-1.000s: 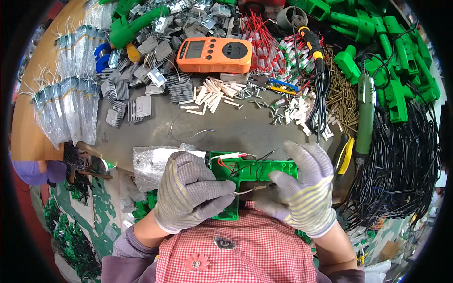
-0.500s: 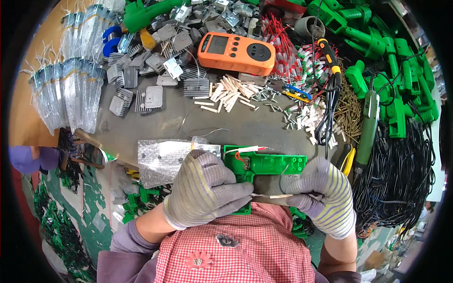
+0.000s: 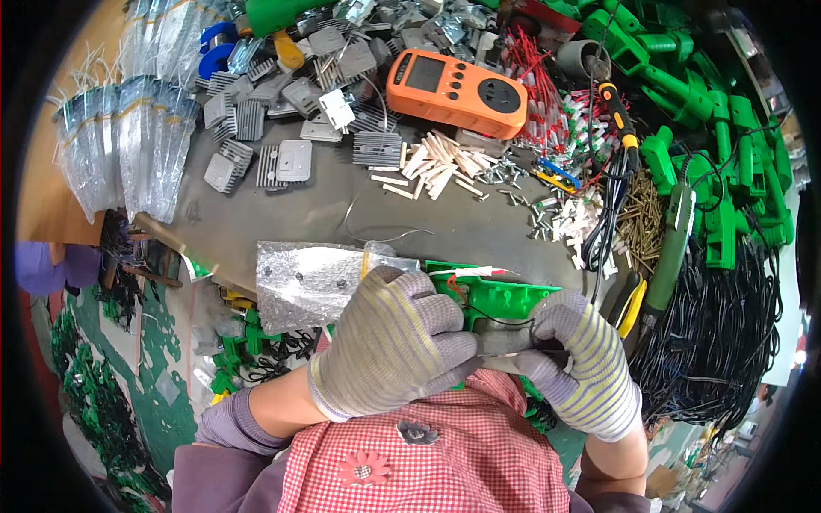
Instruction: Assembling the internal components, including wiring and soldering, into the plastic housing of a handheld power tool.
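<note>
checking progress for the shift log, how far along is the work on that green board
Done: the green circuit board already carries red and black wires. In hand: both gloved hands, left hand and right hand, pinch a small grey part at its near edge. Left: piles of heat sinks and white connectors lie unused.

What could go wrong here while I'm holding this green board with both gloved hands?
1. The left hand and right hand hold the green circuit board at the bench edge, over the lap; a slip could drop it.
2. Thin wires run off the board near the glove fingers; tugging might snag or break them.
3. Loose screws and white pegs lie close by and could be swept off.
</note>
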A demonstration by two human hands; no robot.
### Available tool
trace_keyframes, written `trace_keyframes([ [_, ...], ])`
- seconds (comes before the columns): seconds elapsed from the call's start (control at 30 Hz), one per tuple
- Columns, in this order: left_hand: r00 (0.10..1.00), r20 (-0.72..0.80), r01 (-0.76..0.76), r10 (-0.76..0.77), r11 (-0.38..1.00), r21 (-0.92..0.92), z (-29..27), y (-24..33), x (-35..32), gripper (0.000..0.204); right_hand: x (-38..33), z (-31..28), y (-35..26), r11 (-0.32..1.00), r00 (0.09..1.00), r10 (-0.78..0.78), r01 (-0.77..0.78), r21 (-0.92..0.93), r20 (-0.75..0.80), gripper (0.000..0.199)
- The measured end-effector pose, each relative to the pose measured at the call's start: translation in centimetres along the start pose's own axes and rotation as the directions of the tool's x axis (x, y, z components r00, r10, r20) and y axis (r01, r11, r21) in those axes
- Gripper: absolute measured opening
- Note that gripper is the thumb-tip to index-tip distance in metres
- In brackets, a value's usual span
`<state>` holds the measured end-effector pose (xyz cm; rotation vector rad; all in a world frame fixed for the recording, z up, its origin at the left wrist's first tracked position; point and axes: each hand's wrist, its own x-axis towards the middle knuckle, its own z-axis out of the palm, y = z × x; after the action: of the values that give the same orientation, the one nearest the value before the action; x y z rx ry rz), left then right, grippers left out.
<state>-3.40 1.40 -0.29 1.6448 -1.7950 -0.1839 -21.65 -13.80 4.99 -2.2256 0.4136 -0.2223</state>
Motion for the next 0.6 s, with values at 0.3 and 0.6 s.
trace_keyframes([
  [0.3, 0.999, -0.009, -0.045, 0.045, 0.997, 0.066, 0.3, -0.5, -0.5, 0.022, 0.7, 1.0, -0.4, 0.975, 0.973, 0.207, -0.213, 0.060, 0.100, 0.016],
  [0.6, 0.999, -0.014, -0.035, 0.036, 0.998, 0.059, 0.6, -0.7, -0.7, 0.026, 1.0, 0.9, -0.8, 0.925, 0.939, 0.317, -0.337, 0.178, 0.132, 0.013],
])
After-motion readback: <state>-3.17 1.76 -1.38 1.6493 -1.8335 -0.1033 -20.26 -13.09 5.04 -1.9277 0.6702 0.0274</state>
